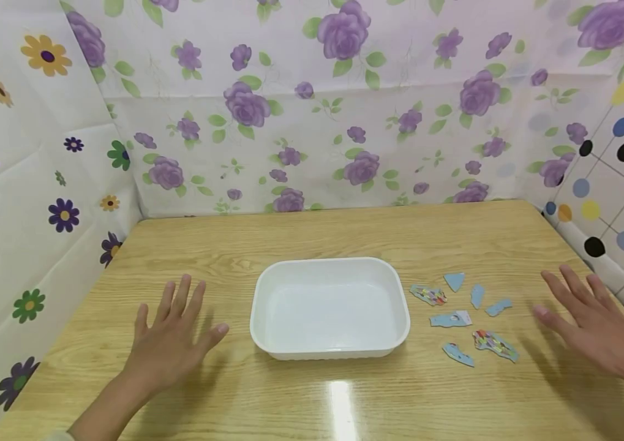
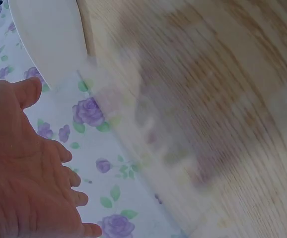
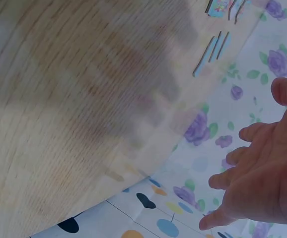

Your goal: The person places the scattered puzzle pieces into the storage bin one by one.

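Observation:
In the head view, a white rectangular tub [image 1: 329, 354] with rounded corners stands mid-table, its inside bare. Right of it lie several flat, irregular light-blue cardboard pieces [image 1: 451, 319], two with multicoloured print, such as the long patterned piece [image 1: 495, 345]. My left hand [image 1: 171, 343] hovers left of the tub with fingers spread, holding nothing. Over the right side of the table is my right hand [image 1: 601, 327], fingers also spread and nothing in them; it is apart from the pieces. Both palms face down, as the left wrist view of the hand [image 2: 29, 163] also suggests.
The wood-grain table [image 1: 289, 404] meets a purple-flowered cloth [image 1: 300, 147] at the back. A flower-patterned sheet [image 1: 30, 202] hangs on the left, a dotted sheet [image 1: 615, 190] on the right. Light glares on the table in front of the tub.

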Demonstrator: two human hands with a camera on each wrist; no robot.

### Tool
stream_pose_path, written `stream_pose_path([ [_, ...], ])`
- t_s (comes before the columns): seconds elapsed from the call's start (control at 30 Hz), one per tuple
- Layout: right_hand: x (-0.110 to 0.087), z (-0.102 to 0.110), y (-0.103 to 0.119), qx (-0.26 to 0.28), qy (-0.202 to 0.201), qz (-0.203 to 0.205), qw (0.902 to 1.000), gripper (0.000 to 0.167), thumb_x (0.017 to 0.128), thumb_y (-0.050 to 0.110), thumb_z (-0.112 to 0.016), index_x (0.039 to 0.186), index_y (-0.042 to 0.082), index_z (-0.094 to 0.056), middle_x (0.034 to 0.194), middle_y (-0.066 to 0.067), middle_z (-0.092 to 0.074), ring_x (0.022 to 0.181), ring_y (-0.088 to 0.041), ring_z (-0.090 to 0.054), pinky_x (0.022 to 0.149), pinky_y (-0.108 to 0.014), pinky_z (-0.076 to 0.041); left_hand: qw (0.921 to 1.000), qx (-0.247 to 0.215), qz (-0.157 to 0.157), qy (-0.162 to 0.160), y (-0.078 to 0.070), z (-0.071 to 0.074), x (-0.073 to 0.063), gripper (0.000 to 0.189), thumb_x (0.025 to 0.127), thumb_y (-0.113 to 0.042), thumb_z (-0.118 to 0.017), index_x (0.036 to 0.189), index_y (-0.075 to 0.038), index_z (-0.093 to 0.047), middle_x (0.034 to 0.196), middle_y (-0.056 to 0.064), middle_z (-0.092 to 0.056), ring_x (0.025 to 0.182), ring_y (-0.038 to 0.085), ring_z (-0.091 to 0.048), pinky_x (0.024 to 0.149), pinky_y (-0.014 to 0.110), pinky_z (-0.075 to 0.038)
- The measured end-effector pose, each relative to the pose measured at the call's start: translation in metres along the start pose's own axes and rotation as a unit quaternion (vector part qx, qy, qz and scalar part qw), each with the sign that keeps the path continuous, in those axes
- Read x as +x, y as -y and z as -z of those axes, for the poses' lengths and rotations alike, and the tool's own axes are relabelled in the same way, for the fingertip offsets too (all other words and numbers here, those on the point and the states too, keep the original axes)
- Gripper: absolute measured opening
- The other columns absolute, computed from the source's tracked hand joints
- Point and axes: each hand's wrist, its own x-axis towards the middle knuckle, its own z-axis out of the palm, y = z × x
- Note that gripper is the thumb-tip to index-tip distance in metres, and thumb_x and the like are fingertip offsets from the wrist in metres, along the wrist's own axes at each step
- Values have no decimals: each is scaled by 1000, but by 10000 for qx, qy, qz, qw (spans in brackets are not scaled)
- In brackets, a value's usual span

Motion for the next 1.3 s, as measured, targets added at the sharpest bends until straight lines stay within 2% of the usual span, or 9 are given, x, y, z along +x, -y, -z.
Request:
stream_pose_path([
  [0.3, 8, 4, 4, 97, 74, 26, 9999, 78, 101, 51, -38, 154, 18, 9, 155, -16, 21, 136, -48, 22, 85, -61, 42, 10000, 22, -34, 2, -7, 0, -1, 89, 93, -69, -33, 156, -12, -4, 160, 13, 10, 145, 37, 14, 106, 70, 18],
  [0.67, 17, 7, 6, 204, 333, 57, 9992, 79, 100, 53, -37, 154, 18, 9, 155, -18, 20, 135, -57, 10, 84, -67, 39, 9998, -57, -164, -70, -13, 0, -3, 87, 94, -66, -37, 156, -13, -5, 160, 12, 6, 146, 37, 8, 107, 72, 10],
  [0.9, 22, 10, 6, 214, 432, 56, 9988, 79, 101, 53, -35, 154, 14, 9, 154, -24, 16, 134, -60, 4, 87, -74, 32, 9997, -80, -203, -82, -16, 1, -4, 86, 94, -65, -39, 156, -13, -8, 161, 12, 4, 146, 37, 6, 108, 72, 6],
  [1.07, 27, 16, 7, 291, 567, -16, 9980, 80, 101, 53, -33, 153, 10, 9, 154, -30, 9, 134, -60, -3, 90, -81, 17, 9994, -258, -234, -2, -19, 1, -4, 85, 95, -63, -40, 155, -12, -10, 160, 13, 4, 146, 38, 4, 107, 72, 6],
  [1.17, 31, 19, 7, 325, 625, -74, 9975, 81, 101, 55, -33, 153, 9, 10, 153, -32, 4, 132, -60, -10, 91, -83, 11, 9988, -398, -279, 31, -22, 1, -4, 85, 95, -62, -41, 155, -11, -10, 160, 15, 3, 146, 39, 3, 107, 73, 5],
  [1.3, 35, 20, 5, 286, 649, -99, 9974, 83, 100, 56, -34, 153, 10, 10, 152, -35, 1, 129, -63, -17, 91, -83, 9, 9982, -531, -287, 47, -25, 1, -4, 85, 95, -62, -42, 155, -11, -11, 160, 15, 3, 146, 39, 2, 107, 73, 4],
])
